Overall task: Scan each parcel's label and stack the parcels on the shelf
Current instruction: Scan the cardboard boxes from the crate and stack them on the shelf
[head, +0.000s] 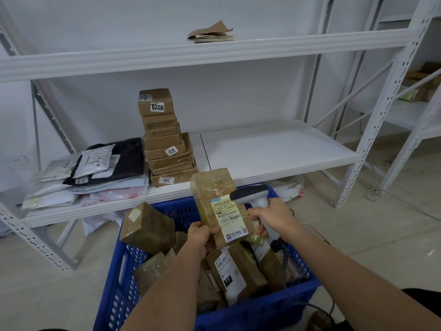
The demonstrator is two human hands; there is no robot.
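Note:
My left hand [201,235] grips the lower end of a brown taped parcel [214,189], held upright above the blue crate [262,314]. Its white label [229,216] faces me. My right hand [274,219] grips the handle of a grey and white barcode scanner [253,193], whose head sits just above the label's right side. Several more brown parcels [148,226] lie in the crate. On the white shelf [274,149] stands a tall stack of cardboard boxes [164,139], with a pile of flat mailer bags [95,173] to its left.
The scanner's coiled cable [282,261] hangs down into the crate's right side. A folded brown paper bag [212,32] lies on the upper shelf. A second white rack [405,111] stands at right with boxes on it. Beige floor surrounds the crate.

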